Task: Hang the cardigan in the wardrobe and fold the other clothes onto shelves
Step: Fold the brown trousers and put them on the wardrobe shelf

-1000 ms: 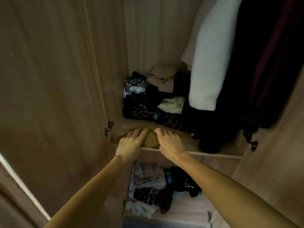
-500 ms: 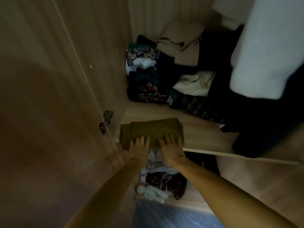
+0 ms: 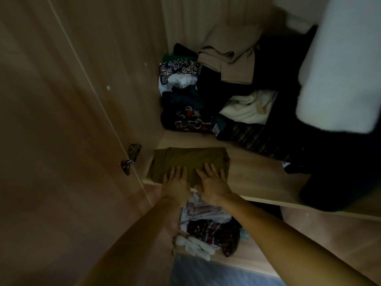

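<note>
Dim, murky light, soft blur, wide-angle bending at edges

Both arms reach forward. The left hand (image 3: 175, 187) and right hand (image 3: 214, 185) lie palm-down side by side, fingers seemingly straight in the dim light.

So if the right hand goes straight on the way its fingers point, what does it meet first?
The right hand rests flat on the folded brown garment. Beyond that comes bare shelf, then probably the dark patterned garment fronting the back pile, though depth is unclear.
</note>
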Tool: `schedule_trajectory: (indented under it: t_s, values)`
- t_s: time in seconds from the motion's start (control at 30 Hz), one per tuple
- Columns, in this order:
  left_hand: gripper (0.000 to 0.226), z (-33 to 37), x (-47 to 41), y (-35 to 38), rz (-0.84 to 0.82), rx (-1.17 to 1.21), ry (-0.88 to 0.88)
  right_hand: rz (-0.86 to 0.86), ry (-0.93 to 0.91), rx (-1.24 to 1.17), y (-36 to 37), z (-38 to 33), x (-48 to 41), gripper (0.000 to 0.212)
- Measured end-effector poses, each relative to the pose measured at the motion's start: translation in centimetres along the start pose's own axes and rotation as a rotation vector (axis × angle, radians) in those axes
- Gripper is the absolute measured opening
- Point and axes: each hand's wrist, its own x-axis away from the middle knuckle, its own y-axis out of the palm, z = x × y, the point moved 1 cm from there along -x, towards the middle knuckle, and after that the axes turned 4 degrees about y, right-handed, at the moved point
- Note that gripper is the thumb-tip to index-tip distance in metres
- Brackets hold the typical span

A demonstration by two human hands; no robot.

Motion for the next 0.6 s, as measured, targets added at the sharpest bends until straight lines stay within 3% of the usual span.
schedule_trajectory:
  t_s: [0.27, 0.43, 0.6]
  values:
    - [0.045, 2.2, 7.0, -5.9, 0.201, 0.244, 0.051, 0.265, 0.004, -0.142, -4.6, -1.2, 6.1, 0.054]
    - [0.041, 3.5, 13.7, -7.5, 0.288, 0.482, 0.247, 0.436, 0.066, -0.195, -5.2, -1.4, 14.1, 0.049]
    - [0.049, 4.7, 20.9, -6.6, 0.339, 0.502, 0.390, 0.563, 0.195, -0.225, -1.1, -1.8, 24.1, 0.040]
